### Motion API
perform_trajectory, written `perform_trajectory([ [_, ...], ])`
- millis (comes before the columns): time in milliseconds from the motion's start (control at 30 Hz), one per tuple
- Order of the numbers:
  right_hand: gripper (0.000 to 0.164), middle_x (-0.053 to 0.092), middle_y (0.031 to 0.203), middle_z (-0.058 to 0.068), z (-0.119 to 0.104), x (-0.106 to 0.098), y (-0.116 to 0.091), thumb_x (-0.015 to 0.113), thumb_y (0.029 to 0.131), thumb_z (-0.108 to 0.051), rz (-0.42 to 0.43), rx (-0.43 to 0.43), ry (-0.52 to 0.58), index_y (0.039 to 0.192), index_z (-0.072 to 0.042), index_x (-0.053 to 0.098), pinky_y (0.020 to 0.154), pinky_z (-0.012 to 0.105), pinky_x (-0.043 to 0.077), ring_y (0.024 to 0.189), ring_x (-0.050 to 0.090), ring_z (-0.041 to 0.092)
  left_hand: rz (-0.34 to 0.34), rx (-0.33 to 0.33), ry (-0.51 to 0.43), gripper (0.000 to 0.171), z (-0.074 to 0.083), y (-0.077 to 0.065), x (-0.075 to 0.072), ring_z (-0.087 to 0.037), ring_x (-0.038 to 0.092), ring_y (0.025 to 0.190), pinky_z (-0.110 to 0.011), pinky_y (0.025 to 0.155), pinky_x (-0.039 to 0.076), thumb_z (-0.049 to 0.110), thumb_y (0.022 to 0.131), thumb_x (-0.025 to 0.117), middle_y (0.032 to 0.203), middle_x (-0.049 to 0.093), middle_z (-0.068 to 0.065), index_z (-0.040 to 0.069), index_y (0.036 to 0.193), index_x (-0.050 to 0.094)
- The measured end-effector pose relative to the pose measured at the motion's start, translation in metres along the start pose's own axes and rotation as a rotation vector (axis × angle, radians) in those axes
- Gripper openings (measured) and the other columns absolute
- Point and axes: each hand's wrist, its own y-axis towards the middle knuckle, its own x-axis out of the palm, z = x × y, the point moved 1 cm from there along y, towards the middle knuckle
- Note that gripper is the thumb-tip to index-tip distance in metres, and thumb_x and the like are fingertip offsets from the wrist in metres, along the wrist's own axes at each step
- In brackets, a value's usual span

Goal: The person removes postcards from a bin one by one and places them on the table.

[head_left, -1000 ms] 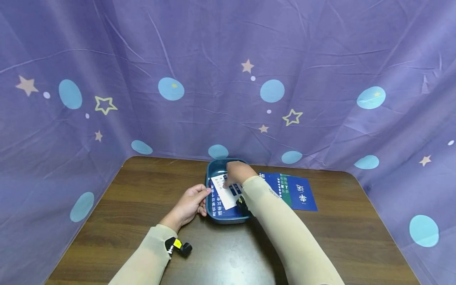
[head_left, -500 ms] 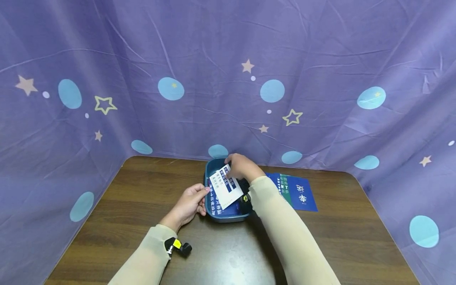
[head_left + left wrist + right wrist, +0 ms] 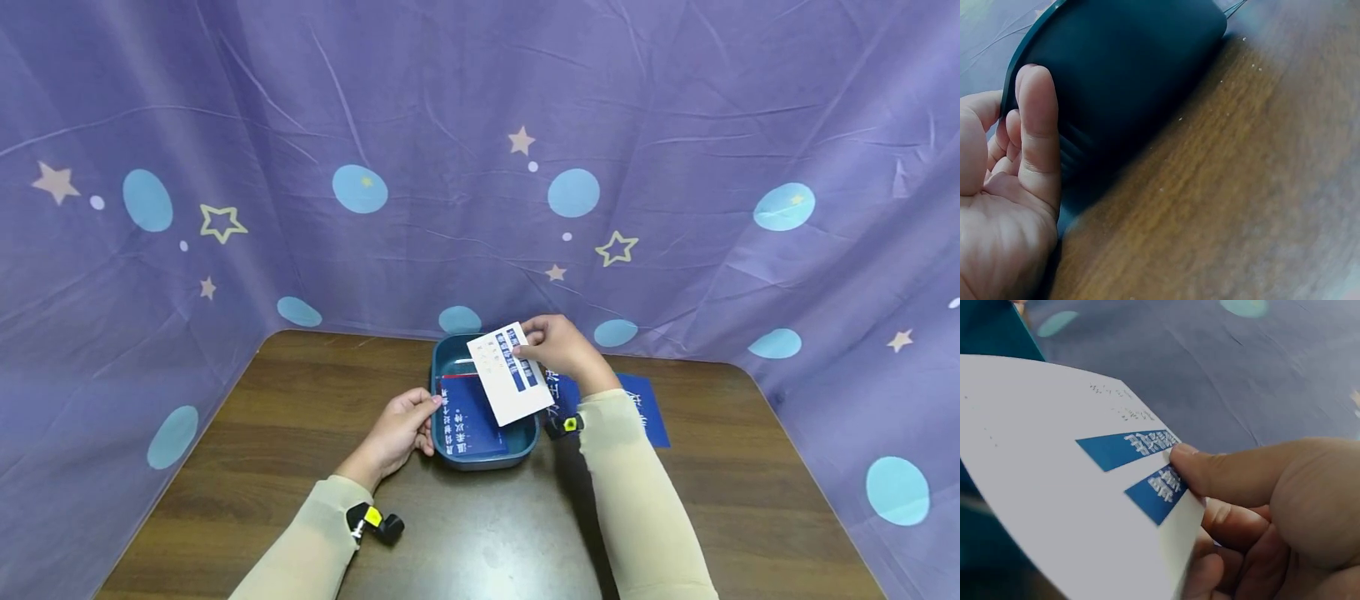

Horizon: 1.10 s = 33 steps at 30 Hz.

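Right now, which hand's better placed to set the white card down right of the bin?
Probably the right hand: it pinches the white card over the right side of the bin, nearer that spot. The left hand holds the left side.

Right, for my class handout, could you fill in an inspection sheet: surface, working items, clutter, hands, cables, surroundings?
Surface: brown wood-grain table, glare near the front.
Working items: white card with blue bars, tilted; teal bin holding a blue card; blue sheets to its right, partly hidden.
Clutter: pale specks beside the bin.
Hands: left hand grips the bin's edge; right hand pinches the white card.
Cables: nothing seen.
Surroundings: purple curtain, stars and dots.
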Motion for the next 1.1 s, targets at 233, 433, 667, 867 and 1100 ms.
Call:
perform_trajectory([
  [233, 0.031, 0.072, 0.087, 0.007, 0.028, -0.036, -0.022, 0.080, 0.098, -0.023, 0.098, 0.048, 0.044, 0.122, -0.004, 0.073, 0.081, 0.050, 0.061, 0.080, 0.068, 0.022, 0.014, -0.001, -0.005, 0.037, 0.000, 0.000, 0.000, -0.014, 0.058, 0.046, -0.024, 0.040, 0.052, 0.025, 0.108, 0.065, 0.067, 0.054, 0.000, -0.008, 0.100, 0.051],
  [433, 0.035, 0.076, 0.090, 0.009, 0.046, -0.059, -0.033, 0.078, 0.099, -0.023, 0.177, 0.111, 0.055, 0.126, -0.002, 0.069, 0.070, 0.034, 0.058, 0.079, 0.070, 0.020, 0.020, 0.010, -0.020, 0.036, 0.001, 0.001, 0.001, -0.011, 0.056, 0.046, -0.021, 0.041, 0.049, 0.024, 0.107, 0.066, 0.067, 0.055, 0.002, -0.008, 0.099, 0.052],
  [667, 0.047, 0.077, 0.114, 0.020, 0.076, -0.088, -0.045, 0.075, 0.102, -0.027, 0.238, 0.224, -0.004, 0.140, -0.002, 0.063, 0.076, 0.037, 0.061, 0.089, 0.073, 0.023, 0.017, 0.000, -0.046, 0.032, -0.002, 0.002, -0.001, -0.011, 0.054, 0.046, -0.021, 0.041, 0.048, 0.023, 0.108, 0.065, 0.069, 0.054, 0.001, -0.005, 0.096, 0.053],
  [867, 0.053, 0.067, 0.131, 0.028, 0.103, -0.110, -0.060, 0.069, 0.104, -0.021, 0.283, 0.355, 0.011, 0.151, -0.002, 0.055, 0.073, 0.037, 0.063, 0.091, 0.072, 0.026, 0.004, 0.004, -0.039, 0.033, -0.002, 0.002, -0.002, -0.011, 0.055, 0.047, -0.021, 0.042, 0.049, 0.024, 0.108, 0.065, 0.070, 0.054, 0.001, -0.005, 0.097, 0.053],
  [1100, 0.057, 0.068, 0.126, 0.026, 0.136, -0.128, -0.077, 0.066, 0.104, -0.017, 0.294, 0.451, -0.009, 0.155, 0.002, 0.049, 0.070, 0.033, 0.061, 0.087, 0.072, 0.022, 0.001, -0.010, -0.036, 0.029, -0.002, 0.002, -0.002, -0.011, 0.054, 0.048, -0.021, 0.043, 0.049, 0.025, 0.109, 0.064, 0.071, 0.053, 0.002, 0.001, 0.095, 0.055],
])
